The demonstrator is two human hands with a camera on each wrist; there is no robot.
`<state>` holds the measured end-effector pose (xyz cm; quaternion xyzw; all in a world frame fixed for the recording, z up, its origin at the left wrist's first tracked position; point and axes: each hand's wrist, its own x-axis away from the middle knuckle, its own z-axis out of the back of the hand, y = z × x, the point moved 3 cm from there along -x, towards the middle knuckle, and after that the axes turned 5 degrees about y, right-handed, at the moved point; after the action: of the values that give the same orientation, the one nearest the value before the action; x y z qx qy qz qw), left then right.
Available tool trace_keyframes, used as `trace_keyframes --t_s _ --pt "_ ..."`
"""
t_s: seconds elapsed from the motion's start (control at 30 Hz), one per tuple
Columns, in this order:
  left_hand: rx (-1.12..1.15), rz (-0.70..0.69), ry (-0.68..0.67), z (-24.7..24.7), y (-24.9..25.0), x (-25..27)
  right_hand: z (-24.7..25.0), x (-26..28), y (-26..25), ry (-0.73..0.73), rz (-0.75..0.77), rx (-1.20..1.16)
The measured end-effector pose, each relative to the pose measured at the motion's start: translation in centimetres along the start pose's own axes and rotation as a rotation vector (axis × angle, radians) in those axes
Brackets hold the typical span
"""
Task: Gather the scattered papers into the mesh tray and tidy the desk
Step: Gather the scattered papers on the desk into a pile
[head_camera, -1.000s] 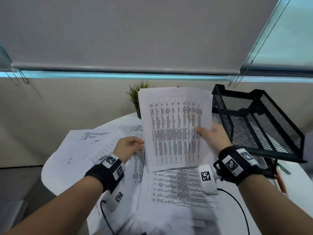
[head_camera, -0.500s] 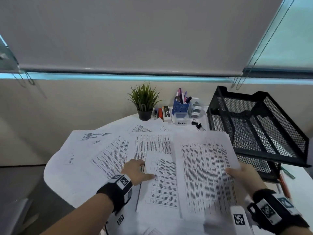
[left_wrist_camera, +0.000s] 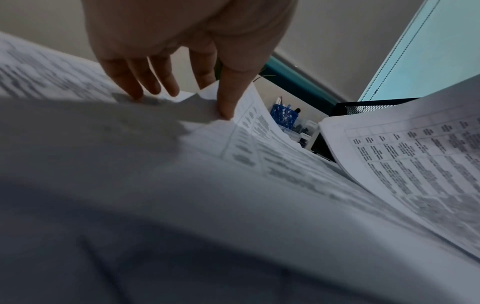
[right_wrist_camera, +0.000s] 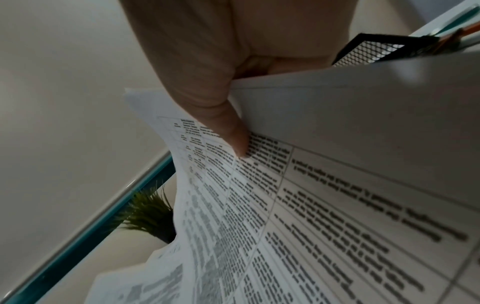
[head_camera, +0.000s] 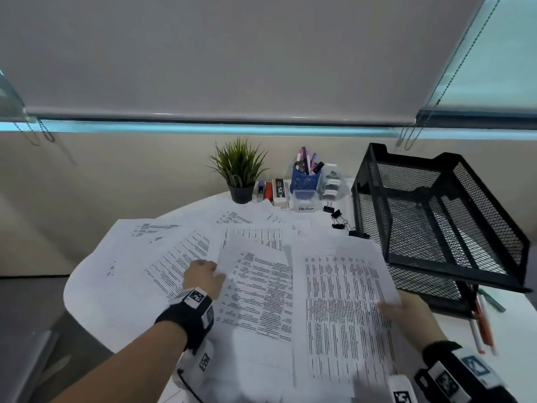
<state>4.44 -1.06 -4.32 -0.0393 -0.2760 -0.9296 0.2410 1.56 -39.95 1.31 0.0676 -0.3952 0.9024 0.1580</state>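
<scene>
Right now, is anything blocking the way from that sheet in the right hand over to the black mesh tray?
Nothing visible does. The right hand pinches the sheet just beside the mesh tray, whose open front faces it. The binder clips lie farther back, off that path.

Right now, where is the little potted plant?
In the head view, the plant stands at the desk's far edge against the wall, left of the blue pen cup and beyond the papers.

clear box (head_camera: 304, 199): "Medium" | white carton (head_camera: 279, 193): "35" | papers (head_camera: 343, 309): print unreadable
</scene>
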Motion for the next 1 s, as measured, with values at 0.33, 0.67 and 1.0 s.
trace_keyframes --t_s 0.33,0.67,1.0 --pt "0.280 -0.134 -0.135 1.9 1.1 -2.1 -3.8 -0.6 -2.8 -0.241 0.269 0.303" --pt "0.301 -0.213 -0.439 1.2 2.2 -4.2 -8.4 -4.6 -6.2 -0.381 0.285 0.365" --pt "0.440 0.081 -0.294 2.2 -0.1 -6.1 -8.2 -5.3 -5.2 -0.315 -0.030 0.412"
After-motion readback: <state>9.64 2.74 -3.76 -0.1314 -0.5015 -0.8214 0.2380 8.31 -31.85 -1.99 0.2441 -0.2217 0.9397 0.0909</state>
